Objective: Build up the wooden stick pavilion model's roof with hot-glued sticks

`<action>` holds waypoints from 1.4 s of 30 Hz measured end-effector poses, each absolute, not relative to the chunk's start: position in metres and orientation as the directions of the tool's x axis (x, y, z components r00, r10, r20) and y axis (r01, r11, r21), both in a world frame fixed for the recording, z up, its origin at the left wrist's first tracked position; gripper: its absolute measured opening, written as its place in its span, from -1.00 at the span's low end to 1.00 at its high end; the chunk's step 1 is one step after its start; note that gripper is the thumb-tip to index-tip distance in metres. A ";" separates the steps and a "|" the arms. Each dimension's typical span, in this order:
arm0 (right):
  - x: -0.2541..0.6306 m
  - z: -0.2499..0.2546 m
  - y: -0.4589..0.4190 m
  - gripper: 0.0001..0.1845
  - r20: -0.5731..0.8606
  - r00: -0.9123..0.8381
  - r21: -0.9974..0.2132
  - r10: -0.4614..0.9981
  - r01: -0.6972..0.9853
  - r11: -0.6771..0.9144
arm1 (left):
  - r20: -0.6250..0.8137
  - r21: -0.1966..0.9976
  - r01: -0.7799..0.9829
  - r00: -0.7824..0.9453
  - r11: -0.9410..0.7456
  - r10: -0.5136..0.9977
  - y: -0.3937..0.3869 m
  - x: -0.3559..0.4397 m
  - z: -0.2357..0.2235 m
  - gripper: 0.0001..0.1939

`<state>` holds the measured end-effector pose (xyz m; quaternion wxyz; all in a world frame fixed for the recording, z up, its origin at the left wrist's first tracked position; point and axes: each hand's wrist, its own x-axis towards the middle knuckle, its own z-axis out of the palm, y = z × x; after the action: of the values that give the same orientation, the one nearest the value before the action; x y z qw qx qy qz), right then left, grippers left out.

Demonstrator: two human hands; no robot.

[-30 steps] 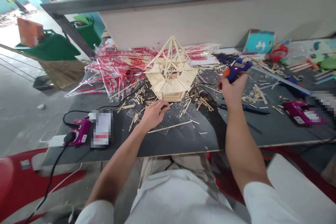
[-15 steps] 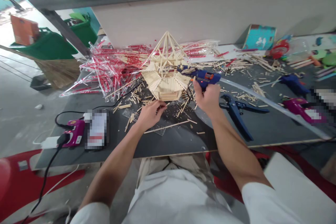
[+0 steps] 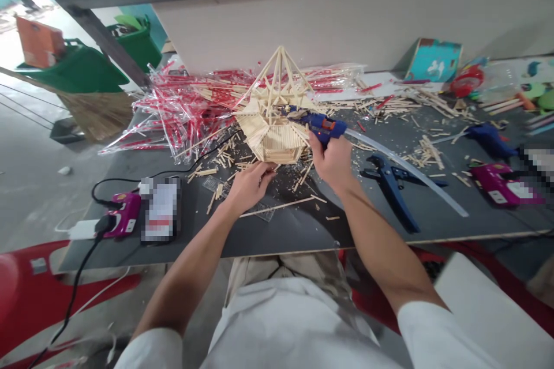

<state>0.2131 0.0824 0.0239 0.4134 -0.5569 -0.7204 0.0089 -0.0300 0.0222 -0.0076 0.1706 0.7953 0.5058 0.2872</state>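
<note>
A pavilion model of wooden craft sticks [image 3: 273, 127] stands on the dark table, with a pointed open-frame roof above slatted panels. My right hand [image 3: 331, 161] grips a blue hot glue gun [image 3: 318, 125], its nozzle pointing left against the model's upper frame. A long translucent glue stick [image 3: 409, 170] trails from the gun's rear. My left hand [image 3: 251, 187] rests low against the model's front, its fingertips pinching what seems a small wooden stick [image 3: 272, 168]. Loose sticks and chips [image 3: 298, 181] lie around both hands.
Behind the model lies a heap of red-and-clear plastic wrappers [image 3: 186, 109]. On the table are blue pliers [image 3: 392, 184], a second blue glue gun [image 3: 487, 135], magenta devices [image 3: 123, 214] with black cable, and a pixelated object [image 3: 162, 210]. A wall stands behind.
My right hand has moved left and up, bringing the glue gun from the right of the model to its upper frame. The glue stick now shows fully. My left hand stays nearly still.
</note>
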 end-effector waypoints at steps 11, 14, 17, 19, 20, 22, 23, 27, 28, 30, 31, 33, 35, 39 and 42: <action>0.211 0.020 0.085 -0.34 0.577 -0.039 -0.502 0.816 0.771 0.392 | 0.371 0.634 0.627 0.267 -0.453 0.889 0.019 -0.031 -0.009 -0.48; 0.211 0.019 0.086 -0.33 0.574 -0.034 -0.504 0.818 0.773 0.385 | 0.398 0.609 0.647 0.251 -0.458 0.883 0.019 -0.032 -0.009 -0.43; 0.211 0.019 0.086 -0.35 0.580 -0.032 -0.507 0.814 0.768 0.391 | 0.372 0.598 0.671 0.251 -0.438 0.893 0.019 -0.032 -0.008 -0.35; 0.210 0.019 0.086 -0.38 0.584 -0.029 -0.510 0.812 0.765 0.394 | 0.360 0.597 0.674 0.260 -0.436 0.896 0.019 -0.032 -0.008 -0.32; 0.210 0.019 0.086 -0.39 0.583 -0.027 -0.511 0.812 0.764 0.393 | 0.355 0.597 0.674 0.264 -0.435 0.897 0.019 -0.031 -0.007 -0.32; 0.210 0.019 0.086 -0.41 0.581 -0.026 -0.513 0.813 0.764 0.391 | 0.350 0.597 0.677 0.264 -0.431 0.899 0.019 -0.031 -0.006 -0.33; 0.210 0.019 0.085 -0.41 0.582 -0.026 -0.513 0.813 0.764 0.391 | 0.349 0.598 0.678 0.261 -0.428 0.900 0.019 -0.031 -0.005 -0.33; 0.210 0.019 0.085 -0.40 0.592 -0.032 -0.501 0.805 0.768 0.399 | 0.353 0.607 0.664 0.267 -0.437 0.897 0.019 -0.031 -0.005 -0.32; 0.210 0.019 0.085 -0.40 0.596 -0.033 -0.497 0.803 0.769 0.401 | 0.355 0.608 0.660 0.271 -0.441 0.895 0.019 -0.031 -0.005 -0.31; 0.211 0.018 0.086 -0.38 0.604 -0.032 -0.491 0.796 0.772 0.403 | 0.360 0.604 0.660 0.275 -0.448 0.891 0.019 -0.032 -0.006 -0.29; 0.211 0.017 0.086 -0.37 0.609 -0.031 -0.486 0.792 0.774 0.405 | 0.365 0.599 0.661 0.277 -0.452 0.889 0.020 -0.032 -0.007 -0.29; 0.211 0.015 0.087 -0.34 0.618 -0.033 -0.477 0.786 0.779 0.407 | 0.378 0.593 0.658 0.282 -0.465 0.882 0.020 -0.033 -0.008 -0.28; 0.211 0.014 0.088 -0.34 0.630 -0.039 -0.470 0.776 0.776 0.421 | 0.383 0.596 0.649 0.287 -0.472 0.878 0.020 -0.033 -0.009 -0.28; 0.211 0.014 0.088 -0.37 0.657 -0.054 -0.466 0.752 0.754 0.462 | 0.387 0.606 0.642 0.278 -0.470 0.879 0.021 -0.033 -0.009 -0.31; 0.211 0.014 0.089 -0.37 0.653 -0.058 -0.464 0.755 0.757 0.460 | 0.386 0.605 0.645 0.276 -0.468 0.880 0.021 -0.033 -0.008 -0.33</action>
<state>0.2115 0.0890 0.0143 0.4480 -0.5198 -0.7274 -0.0010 -0.0326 0.0207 -0.0084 0.1673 0.7811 0.4880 0.3517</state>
